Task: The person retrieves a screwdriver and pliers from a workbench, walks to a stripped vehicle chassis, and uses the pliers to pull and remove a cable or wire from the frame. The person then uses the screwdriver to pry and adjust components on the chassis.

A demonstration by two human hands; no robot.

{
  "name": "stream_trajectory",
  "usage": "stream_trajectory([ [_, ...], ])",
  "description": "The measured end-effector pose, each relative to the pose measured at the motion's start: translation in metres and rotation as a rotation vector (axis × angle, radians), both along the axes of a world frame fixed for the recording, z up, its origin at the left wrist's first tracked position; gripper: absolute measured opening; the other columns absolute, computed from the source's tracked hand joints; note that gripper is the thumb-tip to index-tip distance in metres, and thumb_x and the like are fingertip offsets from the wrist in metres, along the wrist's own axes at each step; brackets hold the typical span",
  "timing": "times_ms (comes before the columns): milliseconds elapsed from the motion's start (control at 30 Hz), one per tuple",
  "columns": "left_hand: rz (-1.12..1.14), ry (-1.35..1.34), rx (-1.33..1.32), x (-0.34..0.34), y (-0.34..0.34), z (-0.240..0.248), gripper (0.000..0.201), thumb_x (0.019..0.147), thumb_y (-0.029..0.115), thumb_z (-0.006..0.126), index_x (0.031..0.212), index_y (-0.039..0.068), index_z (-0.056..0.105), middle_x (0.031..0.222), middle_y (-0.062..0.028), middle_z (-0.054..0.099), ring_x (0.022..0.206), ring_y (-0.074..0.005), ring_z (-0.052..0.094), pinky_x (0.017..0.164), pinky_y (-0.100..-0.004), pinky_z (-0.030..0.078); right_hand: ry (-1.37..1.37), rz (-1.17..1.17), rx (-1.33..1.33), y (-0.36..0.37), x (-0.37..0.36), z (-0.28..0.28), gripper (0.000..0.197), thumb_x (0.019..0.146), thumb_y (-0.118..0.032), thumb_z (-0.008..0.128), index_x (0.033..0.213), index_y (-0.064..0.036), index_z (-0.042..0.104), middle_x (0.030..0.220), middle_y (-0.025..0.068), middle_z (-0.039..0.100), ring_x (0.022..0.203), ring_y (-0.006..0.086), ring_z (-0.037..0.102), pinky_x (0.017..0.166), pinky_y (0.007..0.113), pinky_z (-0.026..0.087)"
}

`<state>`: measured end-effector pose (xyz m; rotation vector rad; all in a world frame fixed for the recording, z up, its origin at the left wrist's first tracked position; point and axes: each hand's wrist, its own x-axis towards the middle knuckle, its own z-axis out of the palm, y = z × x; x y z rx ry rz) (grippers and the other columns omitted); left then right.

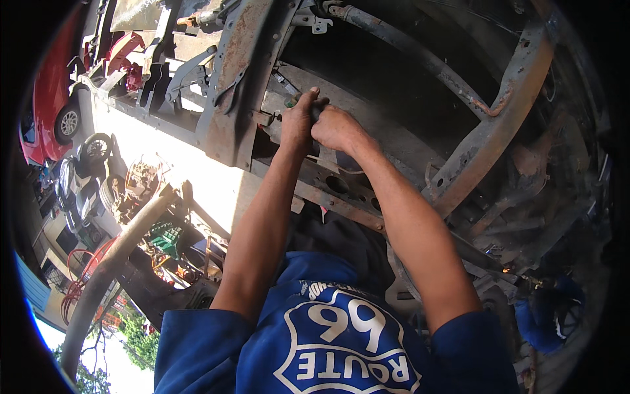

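Both my arms reach forward over a rusty metal vehicle frame (308,197). My left hand (297,125) is closed with its thumb pointing up, against a dark object (319,105) whose kind I cannot make out. Close against it, my right hand (336,128) is closed around the same dark object, its fingers curled out of sight. Just beyond the left hand shows a small green piece (289,102), with a thin silvery rod (283,82) farther off. A small metal bracket with a bolt (266,118) sticks out from the frame beside my left wrist.
A wide rusty upright beam (230,85) stands left of my hands. Another rusty beam (492,125) curves down the right side. At the left lie a thick pipe (118,262), a green crate (165,238) and red hose (82,276). A person in blue (541,322) is at the lower right.
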<state>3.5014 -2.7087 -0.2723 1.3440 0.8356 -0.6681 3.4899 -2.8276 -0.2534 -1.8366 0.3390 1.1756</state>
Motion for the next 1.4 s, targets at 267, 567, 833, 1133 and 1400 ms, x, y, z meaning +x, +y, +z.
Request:
stream_trajectory([
  [267,-0.213,0.058,0.223,0.011,-0.003,0.001,0.059,0.089,0.05,0.074,0.111,-0.005,0.071,0.098,-0.0136,0.073,0.085,-0.02,0.064,0.081,-0.0348,0.05,-0.008,-0.017,-0.099,-0.014,0.012,0.011,0.043,0.079,-0.02,0.069,0.116,0.0024,0.07,0.115,0.028,0.069,0.108,0.0387,0.069,0.094,0.045,0.054],
  [567,-0.05,-0.145,0.028,0.018,-0.03,0.002,0.069,0.093,0.064,0.063,0.11,-0.003,0.07,0.089,-0.0096,0.064,0.074,-0.018,0.057,0.069,-0.0309,0.045,-0.202,0.433,-0.188,-0.048,0.065,0.0,0.042,0.09,-0.033,0.07,0.118,-0.002,0.07,0.117,0.0225,0.07,0.111,0.0382,0.068,0.093,0.046,0.055],
  [833,0.047,-0.13,0.073,0.025,-0.035,-0.018,0.06,0.094,0.056,0.067,0.114,-0.001,0.069,0.098,-0.0092,0.067,0.088,-0.0178,0.059,0.077,-0.0311,0.045,-0.197,0.498,-0.255,-0.053,0.072,0.001,0.044,0.093,-0.039,0.064,0.117,-0.0028,0.072,0.116,0.0241,0.07,0.111,0.0398,0.068,0.094,0.046,0.055],
  [1133,0.115,-0.21,0.109,-0.005,-0.035,-0.029,0.046,0.092,0.046,0.07,0.103,0.001,0.068,0.092,-0.0056,0.065,0.082,-0.0168,0.057,0.077,-0.0312,0.046,-0.037,0.128,0.016,-0.045,0.024,-0.02,0.034,0.079,-0.015,0.058,0.098,0.0095,0.071,0.099,0.0318,0.07,0.097,0.0428,0.071,0.085,0.047,0.055],
  [1400,-0.22,-0.028,0.507,-0.004,0.004,0.004,0.041,0.083,0.037,0.075,0.089,-0.003,0.07,0.083,-0.0101,0.071,0.073,-0.02,0.064,0.069,-0.0354,0.049,0.102,-0.128,0.199,0.006,-0.022,-0.016,0.036,0.08,-0.011,0.057,0.111,0.0052,0.065,0.109,0.0299,0.07,0.106,0.0433,0.068,0.091,0.046,0.054],
])
